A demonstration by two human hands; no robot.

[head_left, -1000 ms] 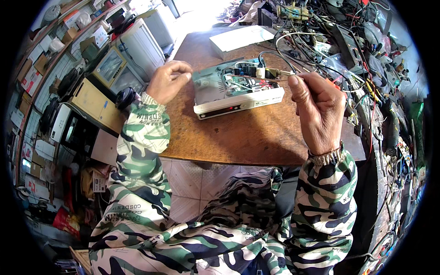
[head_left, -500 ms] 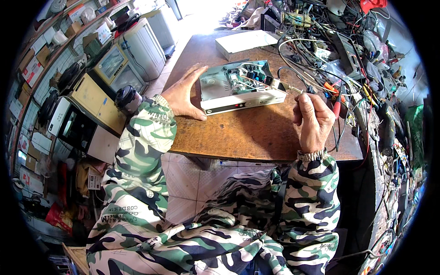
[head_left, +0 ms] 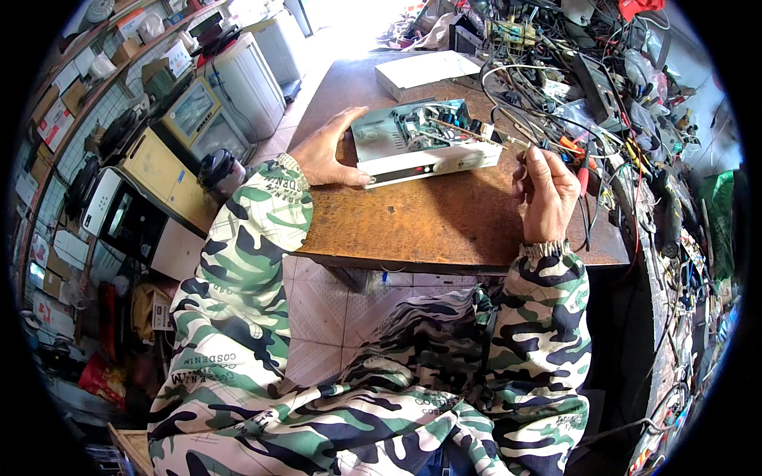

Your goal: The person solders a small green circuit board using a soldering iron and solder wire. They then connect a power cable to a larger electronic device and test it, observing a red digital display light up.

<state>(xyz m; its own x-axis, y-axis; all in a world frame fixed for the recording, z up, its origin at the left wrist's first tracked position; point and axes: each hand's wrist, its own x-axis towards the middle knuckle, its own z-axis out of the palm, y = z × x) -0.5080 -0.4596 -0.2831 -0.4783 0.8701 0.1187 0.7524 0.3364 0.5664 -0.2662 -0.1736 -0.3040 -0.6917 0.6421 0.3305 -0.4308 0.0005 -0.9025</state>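
Observation:
An uncovered electronic device [head_left: 429, 170] sits on the table, with a white front, a small red light and a green circuit board [head_left: 432, 131] inside. My left hand [head_left: 329, 155] grips its left end, the thumb at the near corner and the fingers along the far side. My right hand [head_left: 549, 190] is closed in a pinch beside the device's right end. From its fingertips a thin, pale metallic rod-like piece [head_left: 514, 141] points at that end; its kind is too small to make out. Whether the piece touches the device, I cannot tell.
A white metal cover [head_left: 425, 73] lies behind the device on the wooden table [head_left: 381, 226]. Tangled cables and parts [head_left: 556, 87] heap along the right side, with a red-handled tool [head_left: 583, 176] near my right hand. Old appliances [head_left: 190, 111] stand at the left.
The device has shifted slightly right and away from me along with my left hand. My right hand has moved a little right and farther away, its pinch kept.

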